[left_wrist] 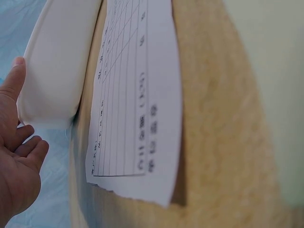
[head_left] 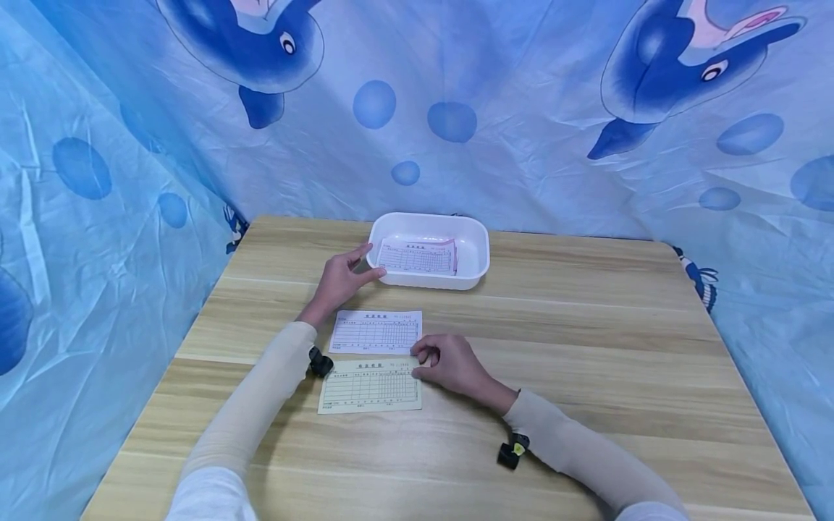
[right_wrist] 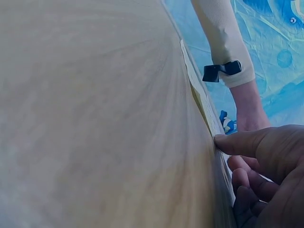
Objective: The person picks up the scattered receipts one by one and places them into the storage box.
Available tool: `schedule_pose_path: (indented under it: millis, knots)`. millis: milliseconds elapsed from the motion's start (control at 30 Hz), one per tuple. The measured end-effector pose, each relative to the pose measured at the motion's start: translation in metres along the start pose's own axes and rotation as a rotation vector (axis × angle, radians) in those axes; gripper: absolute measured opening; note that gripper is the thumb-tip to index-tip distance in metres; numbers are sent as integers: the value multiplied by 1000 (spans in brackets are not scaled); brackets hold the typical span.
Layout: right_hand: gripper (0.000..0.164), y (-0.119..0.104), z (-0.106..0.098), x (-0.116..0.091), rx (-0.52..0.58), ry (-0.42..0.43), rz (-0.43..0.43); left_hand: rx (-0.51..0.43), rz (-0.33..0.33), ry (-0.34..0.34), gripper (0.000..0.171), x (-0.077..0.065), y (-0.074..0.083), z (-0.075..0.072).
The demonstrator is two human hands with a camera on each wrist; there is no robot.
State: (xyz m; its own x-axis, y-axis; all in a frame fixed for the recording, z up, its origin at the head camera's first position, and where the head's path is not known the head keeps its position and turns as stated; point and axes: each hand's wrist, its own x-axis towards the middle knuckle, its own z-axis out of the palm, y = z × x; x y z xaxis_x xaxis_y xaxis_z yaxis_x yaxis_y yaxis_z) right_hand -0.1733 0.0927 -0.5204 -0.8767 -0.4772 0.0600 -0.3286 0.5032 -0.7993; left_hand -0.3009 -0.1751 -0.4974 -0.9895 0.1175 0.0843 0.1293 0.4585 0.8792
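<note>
My left hand (head_left: pixel 341 278) holds the left front corner of a white plastic tray (head_left: pixel 478 253), thumb on the front side and fingers at the left end. Pink-edged printed receipt slips (head_left: pixel 417 258) lie in the tray. In front of it a white receipt slip (head_left: pixel 373 334) lies flat, with a pale yellow receipt slip (head_left: pixel 369 388) just nearer. My right hand (head_left: pixel 452 365) touches their right edges: the index fingertip is at the white slip's lower corner, the thumb on the yellow slip. Those two fingertips stand apart. The right wrist view shows the thumb (right_wrist: pixel 237 142) at the slip's edge.
Everything stands on a wood-grain table (head_left: pixel 586 347). A blue curtain (head_left: pixel 534 181) with dolphin prints hangs behind and beside it. Each sleeved wrist carries a small black camera; the right one (head_left: pixel 510 452) hangs just above the table.
</note>
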Motion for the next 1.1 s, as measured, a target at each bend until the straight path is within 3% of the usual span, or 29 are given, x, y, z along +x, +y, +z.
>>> schedule_pose_path:
  millis: [500, 800, 1100]
  knots:
    - [6, -1, -11, -3, 26, 8, 14, 5, 20, -7, 84, 0, -2, 1]
    - [5, -14, -37, -7, 115, 67, 68, 3, 50, 2, 84, 2, -3, -1]
    - [6, -17, -60, -4, 110, 177, 20, 15, 48, 1, 83, 2, -3, 0]
